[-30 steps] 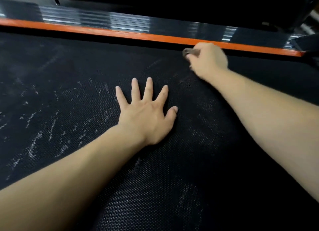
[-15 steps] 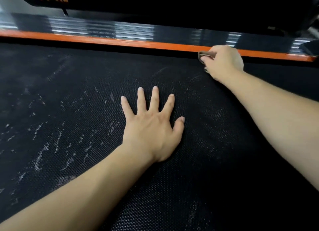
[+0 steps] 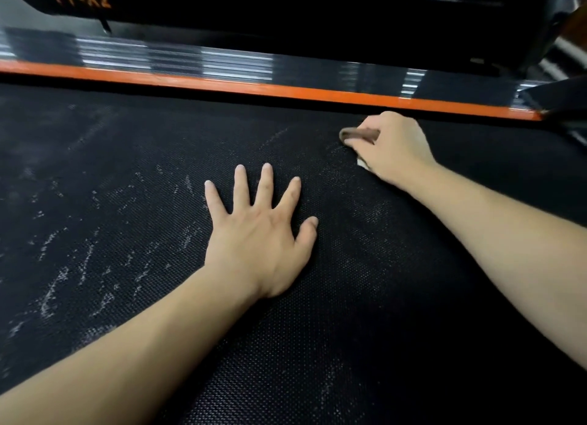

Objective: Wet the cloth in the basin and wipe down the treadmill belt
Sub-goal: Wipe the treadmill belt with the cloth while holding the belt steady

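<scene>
Entry, head view, read remotely.

Nearest me, the treadmill belt (image 3: 413,345) fills the lower frame: black, dimpled, with only faint pale smears on the lower right. Both bare forearms reach in over it.

Mid-frame, the left hand (image 3: 260,234) lies palm down on the belt with its fingers straight and spread. It holds nothing, and I judge it to be a brace.

To the left of that hand, white scuff marks (image 3: 50,297) streak the belt from the near edge up toward the middle. I count that stretch as not yet wiped.

Farther out and to the right, the right hand (image 3: 390,148) presses down on the belt with its fingers curled round the cloth (image 3: 359,134). A brownish fold shows at the fingertips and a pale scrap under the heel of the hand; the rest is hidden. I cannot tell whether the cloth is wet. The basin is not in view.

The cloth sits near the belt's far edge, just short of the orange strip (image 3: 222,84). Beyond that are the glossy side rail (image 3: 222,59) and a black housing (image 3: 286,17) lettered TT-X2.

Judgement: wiping is under way on the far right portion. The belt around the right forearm looks cleaner than the left side. What is left is the streaked left half and the smears nearest me.
</scene>
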Available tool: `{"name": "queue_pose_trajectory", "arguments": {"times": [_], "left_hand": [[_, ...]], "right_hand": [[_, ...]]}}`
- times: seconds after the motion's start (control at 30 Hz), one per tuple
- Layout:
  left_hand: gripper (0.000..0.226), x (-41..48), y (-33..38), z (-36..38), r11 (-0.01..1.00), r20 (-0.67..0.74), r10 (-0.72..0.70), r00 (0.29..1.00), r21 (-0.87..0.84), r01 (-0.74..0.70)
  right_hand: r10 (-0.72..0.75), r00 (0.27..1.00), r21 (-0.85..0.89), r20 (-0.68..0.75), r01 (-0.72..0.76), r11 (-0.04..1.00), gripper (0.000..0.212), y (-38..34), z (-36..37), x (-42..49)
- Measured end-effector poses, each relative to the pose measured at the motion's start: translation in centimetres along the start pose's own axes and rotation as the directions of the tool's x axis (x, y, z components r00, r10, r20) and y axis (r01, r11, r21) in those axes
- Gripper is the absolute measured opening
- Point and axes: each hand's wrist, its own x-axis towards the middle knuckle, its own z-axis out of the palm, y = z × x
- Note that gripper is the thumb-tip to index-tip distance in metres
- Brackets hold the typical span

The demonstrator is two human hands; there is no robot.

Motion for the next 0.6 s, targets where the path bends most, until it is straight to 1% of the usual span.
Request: {"name": "queue_pose_trajectory", "arguments": {"times": [0.03,0.07,0.1,0.17,0.2,0.23,0.27,0.37,0.4,0.43,0.47,0.5,0.53,0.57,0.6], "left_hand": [[0.073,0.0,0.0,0.0,1.000,-0.001,-0.001,1.000,0.000,0.001],[0.073,0.0,0.0,0.0,1.000,0.000,0.000,1.000,-0.001,0.000],[0.073,0.0,0.0,0.0,1.000,0.003,0.001,1.000,-0.001,-0.001],[0.072,0.0,0.1,0.0,1.000,0.005,0.001,1.000,-0.003,-0.001],[0.072,0.0,0.1,0.0,1.000,0.005,0.001,1.000,-0.002,-0.001],[0.072,-0.1,0.1,0.0,1.000,0.008,0.002,1.000,-0.001,-0.002],[0.072,-0.1,0.1,-0.1,1.000,0.009,0.003,1.000,-0.001,-0.003],[0.072,0.0,0.1,0.0,1.000,0.014,0.004,1.000,0.004,-0.004],[0.072,-0.1,0.0,0.0,1.000,0.014,0.004,1.000,0.007,-0.004],[0.072,0.0,0.0,0.0,1.000,0.014,0.003,1.000,0.008,-0.003],[0.073,0.0,0.0,0.0,1.000,0.017,0.000,1.000,0.008,-0.001],[0.073,-0.1,0.0,-0.1,1.000,0.020,-0.002,1.000,0.008,0.002],[0.073,-0.1,0.1,-0.1,1.000,0.022,-0.004,1.000,0.009,0.004],[0.073,0.0,0.1,-0.1,1.000,0.022,-0.008,1.000,0.012,0.007],[0.072,0.0,0.2,-0.2,1.000,0.027,-0.011,1.000,0.014,0.011]], "right_hand": [[-0.032,0.999,-0.030,0.012,0.032,0.999,0.019,0.3,-0.4,-0.3],[-0.010,1.000,-0.061,-0.001,0.010,0.998,0.020,1.0,-0.9,-0.1],[0.060,0.997,-0.082,-0.045,-0.064,0.995,0.022,1.8,-1.4,0.4],[0.234,0.959,-0.093,-0.158,-0.251,0.964,0.026,3.4,-2.5,1.6],[0.276,0.942,-0.086,-0.190,-0.296,0.951,0.027,3.6,-2.6,1.7],[0.270,0.944,-0.082,-0.192,-0.290,0.954,0.027,3.2,-2.4,1.4],[0.247,0.957,-0.075,-0.156,-0.260,0.963,0.026,2.4,-2.1,0.6],[0.068,0.997,-0.001,0.032,-0.068,0.998,0.018,0.3,-1.5,-3.7],[0.002,0.998,-0.008,0.069,-0.002,1.000,0.016,0.2,-1.8,-5.1],[-0.032,0.997,-0.032,0.065,0.034,0.999,0.015,0.9,-2.2,-5.8],[-0.009,0.999,-0.052,0.033,0.011,0.999,0.016,1.7,-2.9,-5.8],[0.060,0.998,-0.065,-0.018,-0.062,0.996,0.017,2.9,-3.6,-5.4],[0.158,0.985,-0.069,-0.070,-0.163,0.984,0.019,3.9,-4.2,-4.8],[0.223,0.968,-0.061,-0.113,-0.231,0.971,0.020,4.4,-4.5,-4.4],[0.242,0.961,-0.064,-0.130,-0.252,0.966,0.021,4.3,-4.5,-4.5]]}}
